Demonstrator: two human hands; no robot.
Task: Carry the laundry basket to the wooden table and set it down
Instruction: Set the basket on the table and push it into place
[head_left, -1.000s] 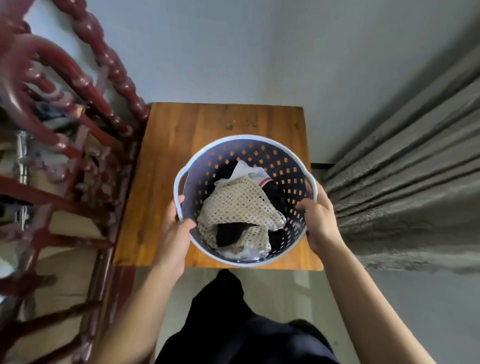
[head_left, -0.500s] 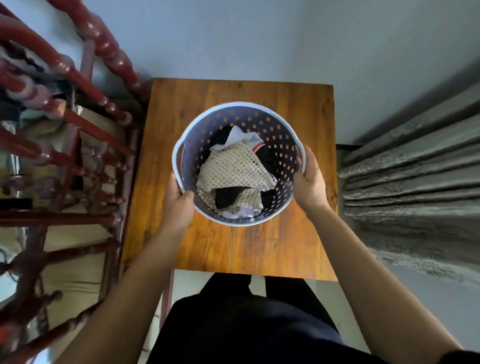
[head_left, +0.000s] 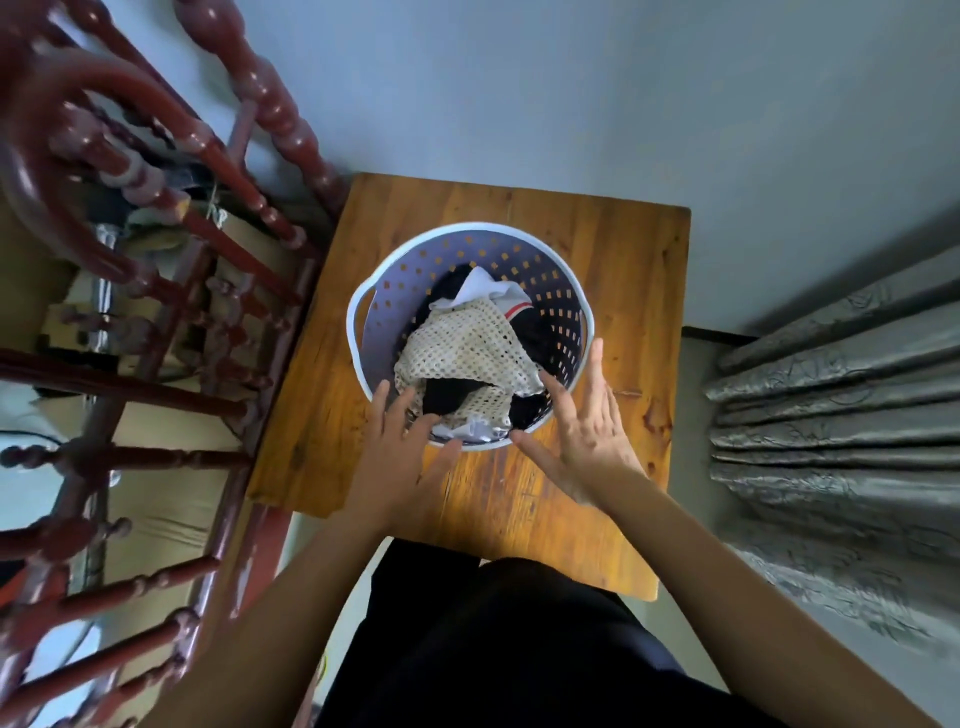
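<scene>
Head view: I've got one laundry basket sitting upright on the wooden table, mouth facing up, round, its two handles left and right. Inside it: a cream mesh cloth, dark clothes, a white piece. Left hand and right hand hover at the basket's near rim, fingers spread, grip released.

Bare wooden table around basket, turned railing crowding left — curtain right
</scene>
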